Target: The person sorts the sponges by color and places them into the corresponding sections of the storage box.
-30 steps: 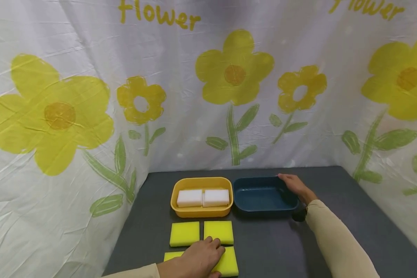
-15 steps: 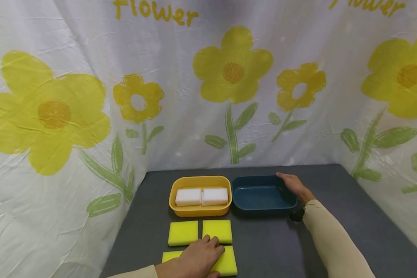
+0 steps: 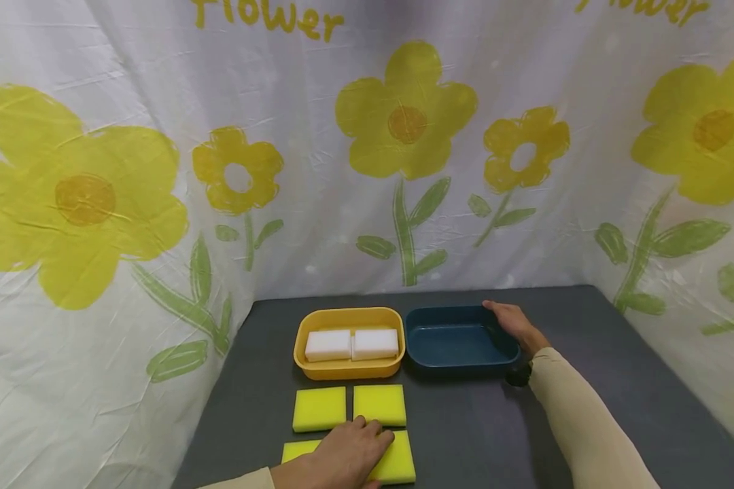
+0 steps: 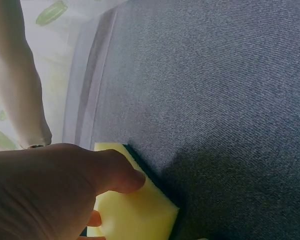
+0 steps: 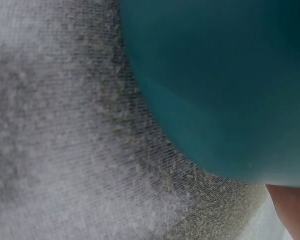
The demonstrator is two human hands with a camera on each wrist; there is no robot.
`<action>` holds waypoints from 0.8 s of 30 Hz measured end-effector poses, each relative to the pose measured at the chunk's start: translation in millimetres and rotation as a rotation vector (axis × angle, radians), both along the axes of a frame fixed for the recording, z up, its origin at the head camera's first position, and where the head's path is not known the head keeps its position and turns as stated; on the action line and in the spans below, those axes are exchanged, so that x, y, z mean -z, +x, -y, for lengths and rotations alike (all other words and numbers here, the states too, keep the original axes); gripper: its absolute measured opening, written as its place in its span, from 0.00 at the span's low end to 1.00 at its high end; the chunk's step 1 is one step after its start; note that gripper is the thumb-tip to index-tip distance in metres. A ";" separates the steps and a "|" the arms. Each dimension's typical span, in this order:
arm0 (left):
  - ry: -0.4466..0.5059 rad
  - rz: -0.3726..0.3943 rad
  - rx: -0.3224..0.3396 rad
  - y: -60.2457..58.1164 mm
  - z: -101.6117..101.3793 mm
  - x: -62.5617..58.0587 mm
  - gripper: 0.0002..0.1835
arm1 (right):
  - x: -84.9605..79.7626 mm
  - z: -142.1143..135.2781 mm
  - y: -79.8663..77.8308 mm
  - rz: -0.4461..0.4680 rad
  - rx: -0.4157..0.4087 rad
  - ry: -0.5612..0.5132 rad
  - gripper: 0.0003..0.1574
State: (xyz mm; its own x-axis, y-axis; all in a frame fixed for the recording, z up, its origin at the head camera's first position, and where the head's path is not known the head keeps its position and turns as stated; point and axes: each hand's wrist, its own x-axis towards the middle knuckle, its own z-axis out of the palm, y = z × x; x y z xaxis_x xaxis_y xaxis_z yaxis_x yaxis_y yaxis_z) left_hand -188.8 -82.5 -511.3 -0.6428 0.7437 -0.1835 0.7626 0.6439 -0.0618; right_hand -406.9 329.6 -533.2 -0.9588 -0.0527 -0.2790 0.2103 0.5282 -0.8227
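My left hand (image 3: 348, 451) lies over the front right yellow sponge (image 3: 397, 465), its thumb and fingers spread across the sides. In the left wrist view the thumb presses on the yellow sponge (image 4: 135, 215), which has a dark green underside. Two more yellow sponges, back left (image 3: 320, 409) and back right (image 3: 380, 405), sit behind it; the front left sponge (image 3: 300, 448) is partly covered by the hand. With my right hand (image 3: 516, 326) I hold the right end of a dark blue bin (image 3: 461, 368), fingers at its far right rim.
Left of the blue bin stands a yellow bin (image 3: 350, 370) containing two white sponges (image 3: 328, 345). Both bins are side by side on the dark grey cloth (image 3: 465, 435). A flower-printed curtain (image 3: 318, 231) hangs behind and along both sides.
The head view has shifted slightly, so everything sits a little further left and higher. Both hands keep their places on the sponge and the blue bin.
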 end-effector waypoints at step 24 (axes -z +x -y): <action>0.121 -0.005 -0.032 -23.1 -17.4 -43.4 0.34 | 1.2 1.5 -2.8 -0.009 0.012 0.010 0.49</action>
State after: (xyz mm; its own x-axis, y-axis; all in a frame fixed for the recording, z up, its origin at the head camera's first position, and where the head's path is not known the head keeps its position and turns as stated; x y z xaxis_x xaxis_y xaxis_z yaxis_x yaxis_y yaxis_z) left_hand -211.9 -65.2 -467.9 -0.6674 0.7392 -0.0906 0.7413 0.6710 0.0140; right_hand -409.6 328.1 -534.4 -0.9619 -0.0388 -0.2707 0.2090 0.5342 -0.8191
